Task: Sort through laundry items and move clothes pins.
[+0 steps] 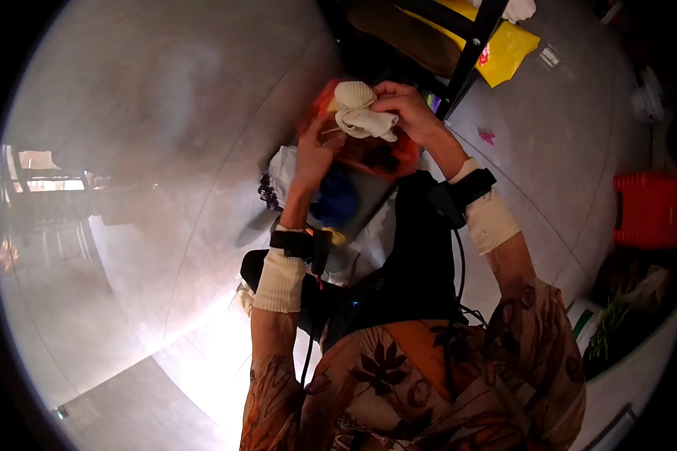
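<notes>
A bunched piece of cream ribbed knit fabric [365, 115] is held up in front of me. My right hand [406, 107] grips its right side between thumb and fingers. At its lower left is my left hand [317, 147], with fingertips close to the fabric; a thin pale strand or edge shows by them, and whether they pinch it is unclear. Directly below both hands lies a red plastic bag [403, 155], its mouth open, with dark contents that I cannot make out. Cream ribbed sleeves and black straps cover my wrists.
A white bag [283, 166] and a blue bundle [337, 197] lie below my left hand. A black metal frame [460, 73] stands at the upper right, beside yellow plastic [505, 53]. A pink clip [487, 136] lies on the tiled floor; a red case [647, 209] is at far right.
</notes>
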Tool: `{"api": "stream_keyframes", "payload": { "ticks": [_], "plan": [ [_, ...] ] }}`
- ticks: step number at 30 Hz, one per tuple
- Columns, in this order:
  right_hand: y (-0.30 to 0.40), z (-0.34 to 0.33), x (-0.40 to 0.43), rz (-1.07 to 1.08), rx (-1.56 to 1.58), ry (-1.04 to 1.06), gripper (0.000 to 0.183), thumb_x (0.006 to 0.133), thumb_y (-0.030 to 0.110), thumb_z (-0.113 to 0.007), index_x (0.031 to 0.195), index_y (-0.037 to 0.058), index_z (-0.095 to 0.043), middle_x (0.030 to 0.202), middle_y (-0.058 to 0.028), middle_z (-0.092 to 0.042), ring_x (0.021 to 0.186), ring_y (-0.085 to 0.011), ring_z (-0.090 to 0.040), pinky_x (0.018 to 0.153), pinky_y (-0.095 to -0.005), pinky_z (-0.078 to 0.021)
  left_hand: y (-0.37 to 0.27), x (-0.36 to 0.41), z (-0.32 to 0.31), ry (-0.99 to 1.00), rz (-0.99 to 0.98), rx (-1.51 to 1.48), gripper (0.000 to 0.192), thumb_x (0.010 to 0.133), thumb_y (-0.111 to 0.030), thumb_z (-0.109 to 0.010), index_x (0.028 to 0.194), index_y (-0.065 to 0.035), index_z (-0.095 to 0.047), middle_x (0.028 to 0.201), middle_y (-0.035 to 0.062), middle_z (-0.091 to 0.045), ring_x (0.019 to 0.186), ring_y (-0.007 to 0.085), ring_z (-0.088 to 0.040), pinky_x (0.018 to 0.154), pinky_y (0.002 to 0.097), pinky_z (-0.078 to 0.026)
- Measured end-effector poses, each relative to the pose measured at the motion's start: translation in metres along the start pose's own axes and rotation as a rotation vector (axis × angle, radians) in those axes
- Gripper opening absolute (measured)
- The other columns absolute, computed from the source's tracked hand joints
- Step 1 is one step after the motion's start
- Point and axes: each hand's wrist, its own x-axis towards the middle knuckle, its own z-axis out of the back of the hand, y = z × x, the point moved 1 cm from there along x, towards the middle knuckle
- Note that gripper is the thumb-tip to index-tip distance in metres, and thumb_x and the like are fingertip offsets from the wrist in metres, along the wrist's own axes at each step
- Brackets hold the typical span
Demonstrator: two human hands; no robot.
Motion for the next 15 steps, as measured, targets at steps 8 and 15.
{"api": "stream_keyframes", "payload": {
  "ticks": [8,15],
  "plan": [
    [0.032,-0.040,-0.020,0.045,0.256,0.389,0.035,0.078,0.014,-0.056,0.110,-0.0010,-0.056,0.105,-0.0113,-0.058,0.096,-0.0176,-0.057,0.086,-0.0275,-0.0436,-0.080,-0.014,0.040,0.057,-0.096,-0.682,0.045,0.079,-0.008,-0.063,0.121,-0.0016,-0.047,0.112,0.0103,-0.056,0.100,0.0202,-0.056,0.087,0.0332,-0.045],
    [0.059,-0.045,-0.028,0.116,0.469,0.540,0.029,0.085,0.017,-0.047,0.109,0.0024,-0.052,0.101,-0.0107,-0.059,0.087,-0.0203,-0.060,0.061,-0.0322,-0.0520,-0.073,-0.046,0.082,0.031,-0.169,-1.179,0.037,0.088,-0.020,-0.055,0.116,0.0020,-0.049,0.106,0.0133,-0.058,0.092,0.0217,-0.058,0.076,0.0352,-0.051]
  ]
}}
